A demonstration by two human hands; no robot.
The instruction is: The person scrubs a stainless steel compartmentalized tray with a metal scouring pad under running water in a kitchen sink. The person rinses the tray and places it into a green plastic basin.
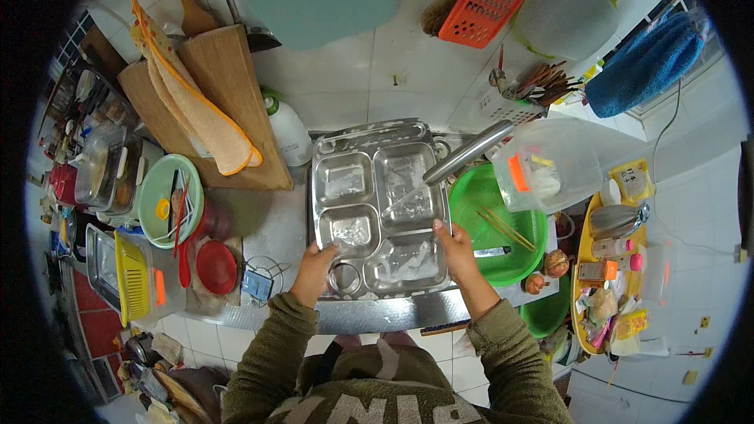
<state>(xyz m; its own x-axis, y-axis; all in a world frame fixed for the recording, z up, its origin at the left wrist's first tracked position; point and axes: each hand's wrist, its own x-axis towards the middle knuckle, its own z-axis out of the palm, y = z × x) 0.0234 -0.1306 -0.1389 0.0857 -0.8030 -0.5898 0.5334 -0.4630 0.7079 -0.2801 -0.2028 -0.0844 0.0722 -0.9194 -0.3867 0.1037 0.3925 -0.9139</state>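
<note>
A stainless steel compartment tray [375,203] lies over the sink in front of me, its wells wet and streaked with whitish suds. My left hand [313,272] grips its near left edge, thumb on top beside the small round well. On the right rim, my right hand [458,250] holds the tray with the thumb over the edge. Foam also covers a metal rim beyond the tray's far side; I cannot tell whether that is a second tray beneath. The metal faucet spout [468,153] reaches in from the upper right, above the tray's right side. The sink bowl is mostly hidden.
Right of the tray stands a bright green basin [462,203] with chopsticks and a knife, partly under a clear plastic container [574,153]. Leftward are a wooden cutting board [227,65], a white bottle [291,135], a red bowl [216,268] and a pale green basin [151,188].
</note>
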